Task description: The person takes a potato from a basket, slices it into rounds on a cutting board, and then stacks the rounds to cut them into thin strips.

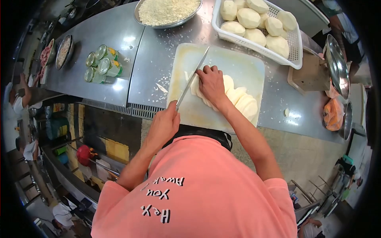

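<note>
My left hand (pixel 165 123) is closed around the handle of a long kitchen knife (pixel 193 75), its blade slanting up and right across the cutting board (pixel 184 59). My right hand (pixel 212 84) presses down with curled fingers on peeled white root vegetable slices, close beside the blade. These slices (pixel 246 106), which look like jicama, fan out in an overlapping row to the right of that hand. Thin cut pieces (pixel 194 85) lie under the blade and fingers. The fingertips of the right hand are partly hidden.
A white plastic basket (pixel 260 43) of whole peeled roots stands behind the board. Beside it sits a metal bowl (pixel 168 24) heaped with finely chopped white bits. Several cans (pixel 104 63) are at left; a scale (pixel 313 73), metal bowls and an orange bag (pixel 333 114) at right. Other people work far left.
</note>
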